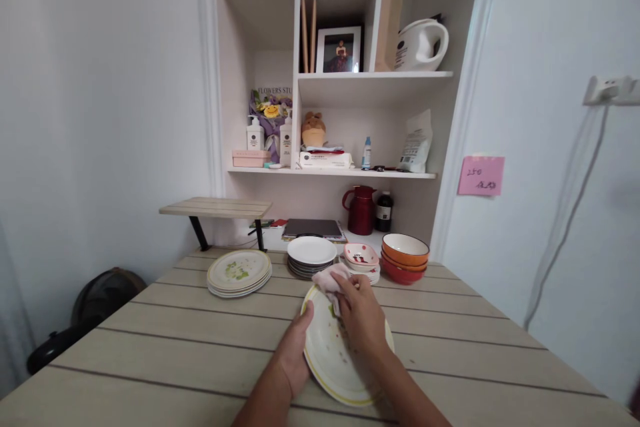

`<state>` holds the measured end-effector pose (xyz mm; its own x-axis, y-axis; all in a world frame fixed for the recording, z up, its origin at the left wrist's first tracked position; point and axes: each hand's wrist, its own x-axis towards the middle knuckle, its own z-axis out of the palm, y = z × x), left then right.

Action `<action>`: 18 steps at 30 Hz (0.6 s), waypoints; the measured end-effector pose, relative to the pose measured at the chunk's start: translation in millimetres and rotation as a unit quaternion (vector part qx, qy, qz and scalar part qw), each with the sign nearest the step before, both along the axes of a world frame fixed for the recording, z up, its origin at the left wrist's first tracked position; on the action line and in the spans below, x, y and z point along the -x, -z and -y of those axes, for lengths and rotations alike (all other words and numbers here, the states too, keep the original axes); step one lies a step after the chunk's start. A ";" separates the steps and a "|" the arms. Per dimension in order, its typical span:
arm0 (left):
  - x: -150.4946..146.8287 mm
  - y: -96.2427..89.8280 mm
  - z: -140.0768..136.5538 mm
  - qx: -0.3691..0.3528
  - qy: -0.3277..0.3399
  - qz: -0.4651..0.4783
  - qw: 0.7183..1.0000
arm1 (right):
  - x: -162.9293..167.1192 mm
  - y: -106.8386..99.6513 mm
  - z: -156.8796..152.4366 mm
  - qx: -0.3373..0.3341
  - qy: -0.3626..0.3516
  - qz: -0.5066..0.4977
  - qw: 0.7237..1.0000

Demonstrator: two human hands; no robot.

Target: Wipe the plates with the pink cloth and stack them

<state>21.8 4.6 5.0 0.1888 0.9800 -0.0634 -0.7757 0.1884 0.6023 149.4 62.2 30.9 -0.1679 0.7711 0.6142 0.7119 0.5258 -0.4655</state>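
A cream plate (330, 360) with a yellow rim and a floral print is held tilted above the table, front and centre. My left hand (294, 350) grips its left edge, thumb on the upper face and the other fingers hidden beneath. Pinched in my right hand (361, 313) is a pale pink cloth (330, 279), pressed against the plate's far rim. Part of the plate lies hidden behind my right hand and forearm.
On the slatted table (200, 340) stand a stack of similar plates (239, 272), white-topped plates (312, 251), small patterned dishes (361, 256) and orange and red bowls (405, 257). Behind them are a red jug (361, 210), a dark bottle (384, 211) and a raised wooden stand (215, 207).
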 end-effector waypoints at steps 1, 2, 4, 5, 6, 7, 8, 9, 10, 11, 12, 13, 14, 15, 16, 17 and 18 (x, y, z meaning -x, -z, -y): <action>-0.4 0.2 0.0 0.002 -0.011 -0.002 1.000 | 2.6 0.8 1.8 -0.010 -0.030 -0.002 0.999; -0.5 0.7 -0.4 0.004 -0.023 -0.003 1.000 | 4.7 1.6 3.7 -0.019 -0.062 -0.004 0.998; -0.6 1.9 -1.5 0.008 -0.041 0.000 0.999 | 7.9 3.0 6.7 -0.034 -0.121 0.000 0.992; -0.5 2.4 -2.2 0.012 -0.044 0.002 0.999 | 8.9 3.4 7.5 -0.036 -0.139 0.004 0.990; -0.5 2.9 -2.9 0.016 -0.046 0.005 0.999 | 9.4 3.5 7.6 -0.036 -0.150 0.010 0.988; -0.5 3.3 -3.4 0.016 -0.048 0.008 0.999 | 9.1 3.4 7.0 -0.032 -0.154 0.021 0.987; -0.6 3.8 -3.9 0.014 -0.051 0.010 0.999 | 8.0 3.1 5.5 -0.025 -0.148 0.037 0.988; -0.5 4.3 -4.3 0.009 -0.052 0.012 0.999 | 5.9 2.6 3.3 -0.014 -0.134 0.055 0.989; -0.4 5.2 -4.6 0.005 -0.049 0.015 0.999 | 2.7 2.3 0.5 -0.001 -0.114 0.072 0.991; -0.1 6.4 -5.1 0.003 -0.039 0.020 0.999 | -1.5 2.1 -2.6 0.013 -0.093 0.087 0.992; 0.6 8.1 -5.7 0.003 -0.024 0.026 0.999 | -6.5 2.3 -5.8 0.028 -0.073 0.097 0.992; 1.6 10.3 -6.7 0.002 -0.008 0.035 0.999 | -12.1 2.8 -8.9 0.040 -0.057 0.100 0.992; 3.0 12.8 -8.0 0.000 0.006 0.047 0.999 | -17.9 3.8 -11.6 0.052 -0.044 0.102 0.992; 4.7 15.5 -9.5 -0.004 0.014 0.061 0.998 | -23.5 5.0 -13.7 0.064 -0.034 0.106 0.992; 6.8 18.1 -11.3 -0.009 0.014 0.075 0.997 | -28.5 6.4 -15.3 0.076 -0.028 0.110 0.991; 9.2 20.4 -13.2 -0.013 0.005 0.088 0.996 | -32.6 7.8 -16.1 0.090 -0.026 0.115 0.989; 11.7 22.2 -15.1 -0.014 -0.009 0.100 0.995 | -35.5 9.0 -16.1 0.104 -0.027 0.121 0.987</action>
<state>10.1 19.7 -17.2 0.1773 0.9842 0.0016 -0.8839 0.1586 0.4399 184.9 78.4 21.9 -0.3355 0.8618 0.3805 0.7889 0.4778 -0.3864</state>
